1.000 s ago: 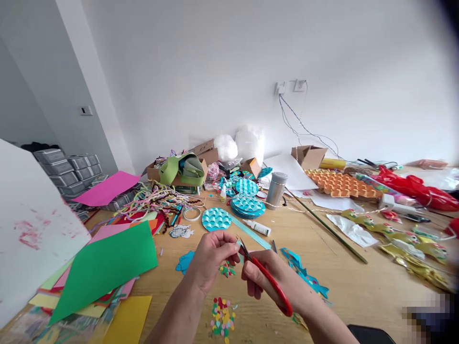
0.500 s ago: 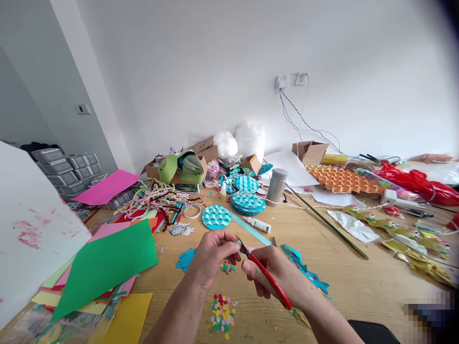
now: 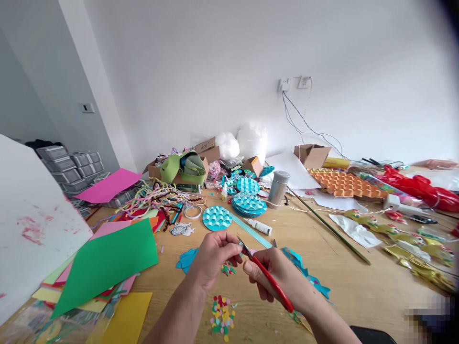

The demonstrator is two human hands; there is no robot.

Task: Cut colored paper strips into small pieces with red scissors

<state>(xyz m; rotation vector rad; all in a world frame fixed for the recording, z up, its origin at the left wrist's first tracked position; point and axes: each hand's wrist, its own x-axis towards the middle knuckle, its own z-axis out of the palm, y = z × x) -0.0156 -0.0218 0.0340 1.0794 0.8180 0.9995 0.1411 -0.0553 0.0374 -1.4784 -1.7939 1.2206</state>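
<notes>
- The right hand (image 3: 278, 277) grips red-handled scissors (image 3: 267, 277), fingers wrapped round the handle, blades pointing up and left toward the other hand.
- The left hand (image 3: 211, 258) pinches a small paper scrap (image 3: 239, 245) between thumb and fingertips, right at the scissor tips; the scrap is too small to make out its colour or shape surely.
- Both hands hover over the wooden table (image 3: 358, 286), above a pile of coloured paper dots (image 3: 222, 317).
- A blue paper fish (image 3: 185, 260) lies just left of the hands; a teal scalloped disc (image 3: 216, 218) sits beyond them.
- A glue bottle (image 3: 258, 226) lies near the disc; its label is unreadable.
- No legible writing or brand shows anywhere.
</notes>
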